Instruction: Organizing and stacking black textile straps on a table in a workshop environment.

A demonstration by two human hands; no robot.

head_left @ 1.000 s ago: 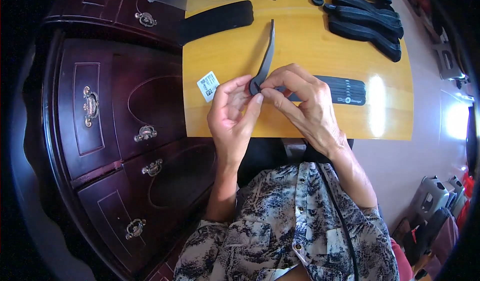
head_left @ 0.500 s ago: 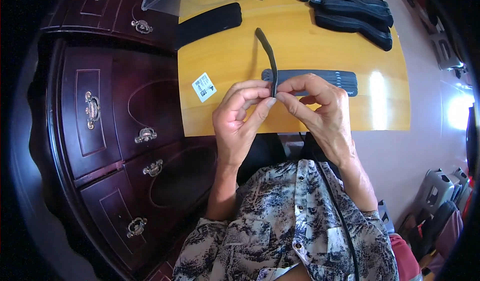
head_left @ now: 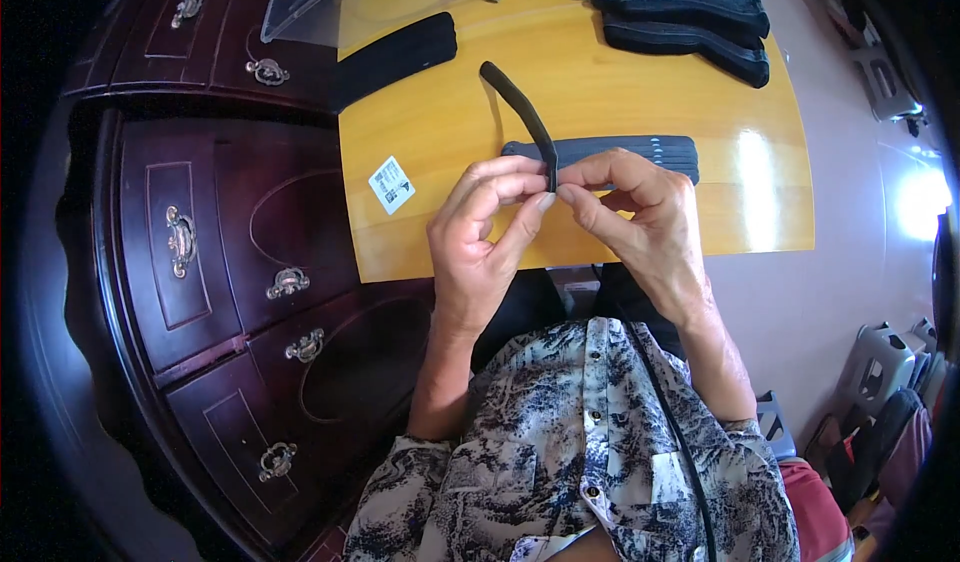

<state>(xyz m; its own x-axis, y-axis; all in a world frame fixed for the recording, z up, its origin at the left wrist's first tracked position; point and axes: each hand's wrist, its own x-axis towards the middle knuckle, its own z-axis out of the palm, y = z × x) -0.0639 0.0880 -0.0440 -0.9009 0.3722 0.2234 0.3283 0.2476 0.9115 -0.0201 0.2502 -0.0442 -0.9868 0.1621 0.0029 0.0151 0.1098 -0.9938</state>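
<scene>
Both hands meet above the near part of the yellow tabletop. Between them a thin dark strip, bent partway along, rises and leans to the left. My left hand pinches its lower end between thumb and fingers. From the other side, my right hand grips the same end with thumb and forefinger. Behind the fingers lies a dark grey flat stack with several layered edges at its right end, partly hidden by my hands. A white printed label lies to the left.
A black flat piece lies at the back left beside a clear plastic box. Several black curved padded pieces are piled at the back right. A dark wooden cabinet borders the left side. Grey plastic stools stand at the right.
The strip's upper end has tipped further left. Both hands keep their pinch at its lower end. The view has shifted slightly, moving the table things a little left.
</scene>
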